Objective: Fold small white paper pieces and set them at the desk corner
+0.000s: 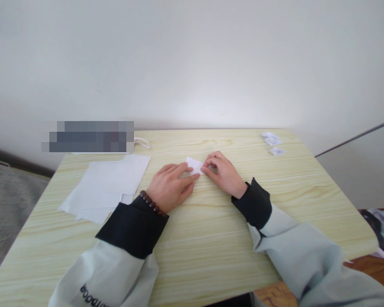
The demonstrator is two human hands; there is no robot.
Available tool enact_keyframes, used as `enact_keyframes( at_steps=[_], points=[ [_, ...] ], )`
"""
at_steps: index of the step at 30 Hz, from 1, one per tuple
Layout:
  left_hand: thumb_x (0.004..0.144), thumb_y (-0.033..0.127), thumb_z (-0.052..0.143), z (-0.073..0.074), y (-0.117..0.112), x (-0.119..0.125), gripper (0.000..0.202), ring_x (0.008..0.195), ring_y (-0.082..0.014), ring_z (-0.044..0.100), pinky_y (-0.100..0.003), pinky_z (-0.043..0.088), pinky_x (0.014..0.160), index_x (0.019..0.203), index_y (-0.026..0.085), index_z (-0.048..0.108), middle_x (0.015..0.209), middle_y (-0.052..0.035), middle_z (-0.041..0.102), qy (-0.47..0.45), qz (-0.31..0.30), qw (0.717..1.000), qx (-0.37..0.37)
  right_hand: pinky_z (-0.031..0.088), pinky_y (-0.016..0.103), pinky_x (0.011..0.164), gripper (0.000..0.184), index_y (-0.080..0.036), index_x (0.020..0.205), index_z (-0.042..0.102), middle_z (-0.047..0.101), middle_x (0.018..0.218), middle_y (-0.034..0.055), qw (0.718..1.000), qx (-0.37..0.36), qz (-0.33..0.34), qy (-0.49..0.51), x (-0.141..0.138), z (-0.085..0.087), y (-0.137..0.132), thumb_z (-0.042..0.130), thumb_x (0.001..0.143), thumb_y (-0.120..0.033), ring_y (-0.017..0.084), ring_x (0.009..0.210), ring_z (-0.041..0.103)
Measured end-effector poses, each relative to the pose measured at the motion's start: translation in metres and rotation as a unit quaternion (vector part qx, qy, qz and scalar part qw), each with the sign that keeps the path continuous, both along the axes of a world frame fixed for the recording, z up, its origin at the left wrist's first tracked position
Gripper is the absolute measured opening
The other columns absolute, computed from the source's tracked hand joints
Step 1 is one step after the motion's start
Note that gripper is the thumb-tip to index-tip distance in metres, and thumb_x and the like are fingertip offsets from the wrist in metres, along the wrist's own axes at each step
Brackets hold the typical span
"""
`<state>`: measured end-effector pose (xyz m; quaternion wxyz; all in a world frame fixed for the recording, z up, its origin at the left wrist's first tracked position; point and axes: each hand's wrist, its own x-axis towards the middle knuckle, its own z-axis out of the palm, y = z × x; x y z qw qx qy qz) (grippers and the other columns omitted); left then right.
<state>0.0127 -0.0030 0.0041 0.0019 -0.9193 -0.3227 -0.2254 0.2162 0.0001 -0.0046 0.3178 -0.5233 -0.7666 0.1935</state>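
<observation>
A small folded piece of white paper (194, 165) lies on the table between my hands. My left hand (169, 187), with a dark bead bracelet at the wrist, has its thumb and index finger on the paper's left and near edges, holding it against the table. At the paper's right end, my right hand (222, 172) pinches the edge between thumb and fingertips. Part of the paper is hidden under the fingers of both hands.
Loose white sheets (105, 185) lie overlapping to the left. Several small folded papers (271, 140) sit at the back right of the wood-grain table (205, 256). A blurred-out object (91, 137) stands back left, a white loop (143, 142) beside it. Behind is a white wall (192, 64).
</observation>
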Motion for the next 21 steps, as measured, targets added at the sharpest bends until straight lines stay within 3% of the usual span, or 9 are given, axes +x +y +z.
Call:
enact_keyframes(
  at_steps=[14, 21],
  points=[
    [0.082, 0.022, 0.051, 0.0010, -0.0021, 0.0040, 0.024, 0.096, -0.0227, 0.062, -0.041, 0.050, 0.084, 0.097, 0.026, 0.070, 0.103, -0.0062, 0.066, -0.002, 0.011, 1.000, 0.015, 0.044, 0.032, 0.079, 0.004, -0.018, 0.080, 0.057, 0.053, 0.091, 0.0052, 1.000, 0.002, 0.015, 0.002, 0.0011, -0.0014, 0.0015, 0.056, 0.082, -0.021, 0.017, 0.089, 0.052],
    [0.083, 0.022, 0.050, 0.0003, -0.0030, 0.0032, 0.030, 0.097, -0.0222, 0.064, -0.040, 0.050, 0.088, 0.108, 0.028, 0.066, 0.107, -0.0051, 0.066, 0.019, 0.009, 0.999, 0.029, 0.044, 0.032, 0.080, 0.004, -0.018, 0.080, 0.056, 0.052, 0.092, 0.0057, 1.000, 0.004, 0.017, -0.001, 0.0000, -0.0003, 0.0008, 0.056, 0.083, -0.020, 0.018, 0.090, 0.051]
  ],
)
